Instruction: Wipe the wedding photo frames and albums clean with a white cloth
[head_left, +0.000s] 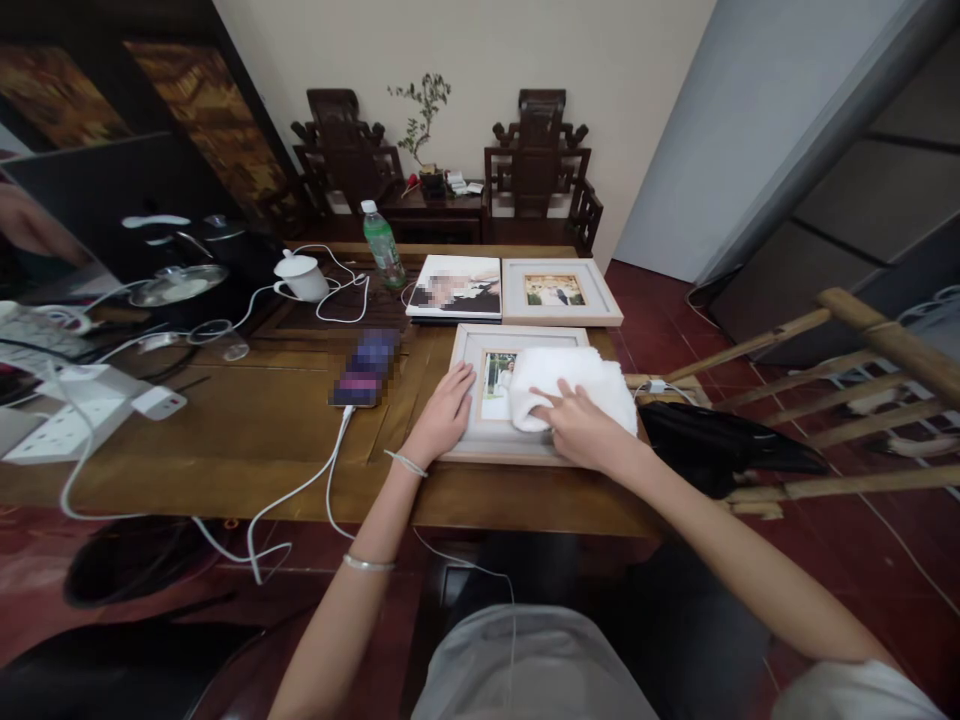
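A pale wooden photo frame [471,345] lies flat near the front edge of the wooden table [247,430]. My left hand [445,412] rests flat on the frame's left border, fingers stretched out. My right hand [581,425] presses a folded white cloth [577,380] down on the frame's right half, fingers bunched on the cloth. The cloth hides part of the glass and the picture.
Behind lie a second frame [561,291] and a photo book [456,287]. A phone [366,368] on a white cable, a green bottle [383,245], a white teacup [300,277], a power strip [71,415] and tea ware stand to the left. Bamboo chair [825,400] at right.
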